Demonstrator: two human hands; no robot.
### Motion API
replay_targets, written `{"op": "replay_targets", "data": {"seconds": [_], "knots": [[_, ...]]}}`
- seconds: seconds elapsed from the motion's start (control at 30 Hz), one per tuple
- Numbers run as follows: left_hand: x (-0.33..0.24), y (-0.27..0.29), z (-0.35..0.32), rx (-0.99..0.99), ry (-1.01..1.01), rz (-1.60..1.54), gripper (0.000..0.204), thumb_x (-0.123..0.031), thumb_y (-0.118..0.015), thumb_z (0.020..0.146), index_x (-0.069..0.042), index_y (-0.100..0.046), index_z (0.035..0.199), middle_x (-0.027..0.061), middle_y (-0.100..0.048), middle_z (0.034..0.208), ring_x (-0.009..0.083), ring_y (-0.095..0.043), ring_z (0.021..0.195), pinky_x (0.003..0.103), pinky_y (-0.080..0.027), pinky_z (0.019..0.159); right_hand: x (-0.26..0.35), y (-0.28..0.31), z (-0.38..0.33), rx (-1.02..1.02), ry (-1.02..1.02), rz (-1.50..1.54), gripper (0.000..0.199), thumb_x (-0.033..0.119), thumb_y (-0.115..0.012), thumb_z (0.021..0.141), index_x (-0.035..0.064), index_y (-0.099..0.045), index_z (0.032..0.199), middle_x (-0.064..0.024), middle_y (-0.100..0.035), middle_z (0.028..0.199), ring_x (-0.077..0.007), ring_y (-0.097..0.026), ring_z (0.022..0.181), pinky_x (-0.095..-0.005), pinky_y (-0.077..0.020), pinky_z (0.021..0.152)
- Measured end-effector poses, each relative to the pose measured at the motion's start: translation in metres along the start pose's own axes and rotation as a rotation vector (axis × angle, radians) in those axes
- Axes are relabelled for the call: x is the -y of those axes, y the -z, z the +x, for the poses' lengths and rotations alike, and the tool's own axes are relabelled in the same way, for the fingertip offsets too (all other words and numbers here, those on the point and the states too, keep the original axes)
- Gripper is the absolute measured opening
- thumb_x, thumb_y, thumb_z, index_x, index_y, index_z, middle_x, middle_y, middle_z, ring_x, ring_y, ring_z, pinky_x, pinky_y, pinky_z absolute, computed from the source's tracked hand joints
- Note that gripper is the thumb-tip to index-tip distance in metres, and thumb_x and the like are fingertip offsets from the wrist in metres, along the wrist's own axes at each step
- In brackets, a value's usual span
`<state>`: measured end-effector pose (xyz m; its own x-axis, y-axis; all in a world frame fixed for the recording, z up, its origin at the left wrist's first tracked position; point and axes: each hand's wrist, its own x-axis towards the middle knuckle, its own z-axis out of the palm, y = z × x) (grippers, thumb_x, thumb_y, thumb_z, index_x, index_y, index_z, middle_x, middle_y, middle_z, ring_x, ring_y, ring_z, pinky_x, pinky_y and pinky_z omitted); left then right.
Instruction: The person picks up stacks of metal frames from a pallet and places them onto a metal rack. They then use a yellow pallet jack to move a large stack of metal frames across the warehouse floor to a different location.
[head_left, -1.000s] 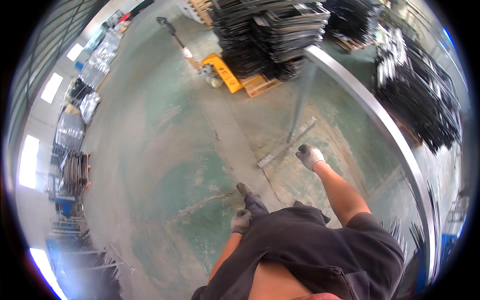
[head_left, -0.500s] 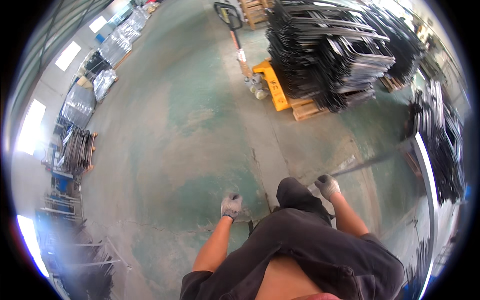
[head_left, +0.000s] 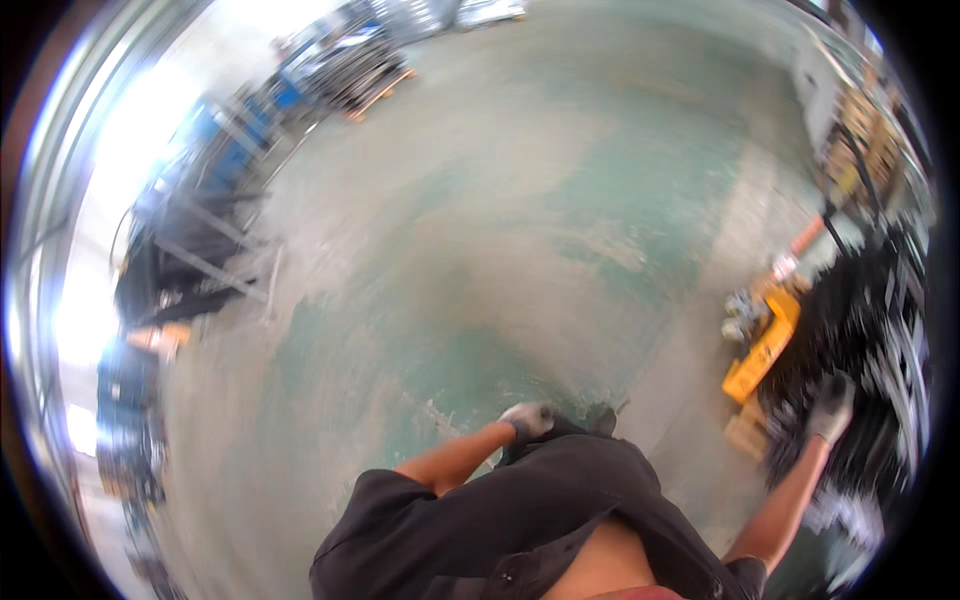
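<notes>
My left hand (head_left: 528,420), in a pale work glove with dark fingertips, is in front of my dark trousers. Its fingers are curled in, and nothing shows in them. Out to the right is my right hand (head_left: 832,408), gloved the same way, with the arm stretched away from my body. It appears against a stack of black metal frames (head_left: 850,330); whether it touches them I cannot tell. Motion smears its fingers.
A yellow pallet truck (head_left: 762,350) with an orange-and-black handle (head_left: 808,236) stands under the stack at right. Wooden pallets (head_left: 862,130) are behind it. At left are a metal rack (head_left: 215,262) and blue equipment (head_left: 228,150); a loaded pallet (head_left: 365,80) sits farther off.
My view has swung left, so the pallet truck and stack now sit farther right. My right arm has reached outward, and my left hand has come across in front of me.
</notes>
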<state>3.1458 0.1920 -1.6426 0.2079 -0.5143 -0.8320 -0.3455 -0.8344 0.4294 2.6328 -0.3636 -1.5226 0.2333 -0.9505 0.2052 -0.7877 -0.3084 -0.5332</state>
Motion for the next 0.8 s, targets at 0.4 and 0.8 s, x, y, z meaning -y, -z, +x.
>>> {"op": "replay_targets", "data": {"seconds": [0.4, 0.8], "knots": [[-0.156, 0.192, 0.319, -0.218, 0.183, -0.285, 0.042, -0.040, -0.067, 0.097, -0.015, -0.085, 0.126, 0.0208, -0.081, 0.130, 0.0407, -0.075, 0.129, 0.047, -0.057, 0.113, 0.144, -0.170, 0.397, -0.013, -0.122, -0.224, 0.056, 0.046, -0.066, 0.108, 0.0056, -0.065, 0.147, -0.0149, -0.067, 0.139, -0.0332, -0.062, 0.125, -0.0430, -0.0499, 0.105], [0.136, 0.630, 0.514, -0.027, -0.173, 0.012, 0.044, -0.038, -0.065, 0.099, -0.012, -0.081, 0.131, 0.0195, -0.084, 0.117, 0.0377, -0.082, 0.109, 0.047, -0.063, 0.099, 0.475, -0.536, 0.067, 0.222, -0.587, -0.038, 0.042, 0.029, -0.076, 0.097, 0.0047, -0.071, 0.131, -0.0039, -0.065, 0.111, -0.0189, -0.058, 0.096, -0.0353, -0.0466, 0.082]]}}
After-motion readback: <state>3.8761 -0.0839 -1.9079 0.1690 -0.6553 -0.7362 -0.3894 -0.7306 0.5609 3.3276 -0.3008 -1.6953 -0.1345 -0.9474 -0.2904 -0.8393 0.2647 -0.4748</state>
